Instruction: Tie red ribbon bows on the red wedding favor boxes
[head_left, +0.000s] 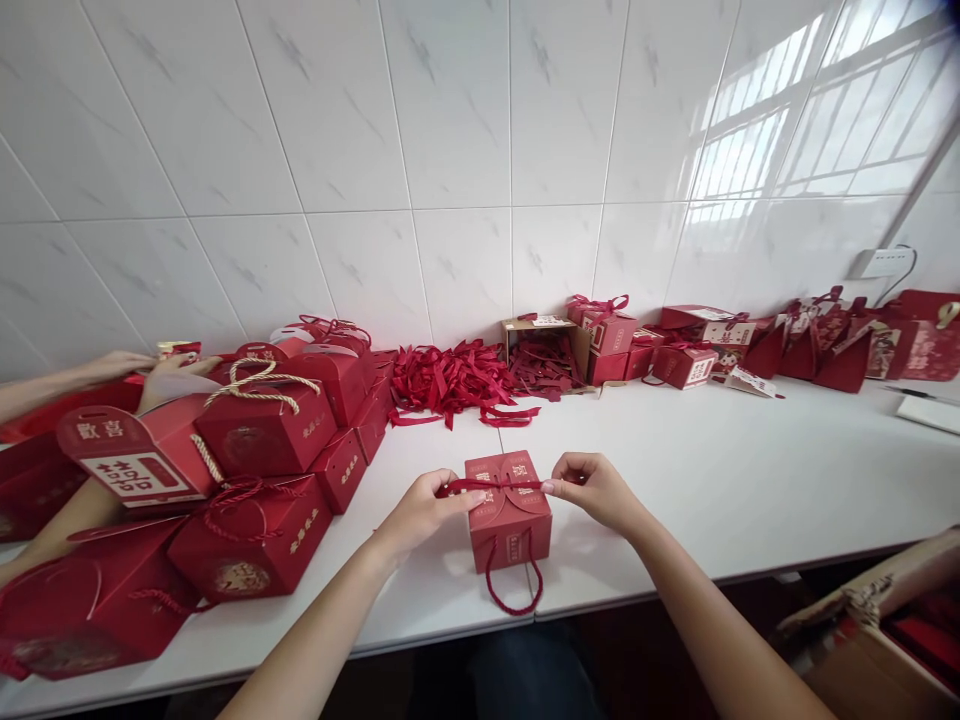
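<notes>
A small red gift box (pixel 510 540) with gold lettering stands upright on the white table in front of me. Its curved top flaps are closed, and a dark red cord handle (pixel 514 606) hangs down its near side. A red ribbon (pixel 510 486) runs across the top, pulled sideways between my hands. My left hand (pixel 420 510) pinches the ribbon's left part, with the thumb resting on the box top. My right hand (pixel 592 488) pinches the ribbon's other end between thumb and curled fingers, just beyond the box's right edge.
Stacked red gift boxes (pixel 266 430) fill the left side, where another person's arms (pixel 82 385) reach in. Against the tiled wall lie a heap of red ribbons (pixel 450 380), an open carton (pixel 551 360) and more boxes (pixel 686 365). A cardboard box (pixel 862 660) stands at lower right.
</notes>
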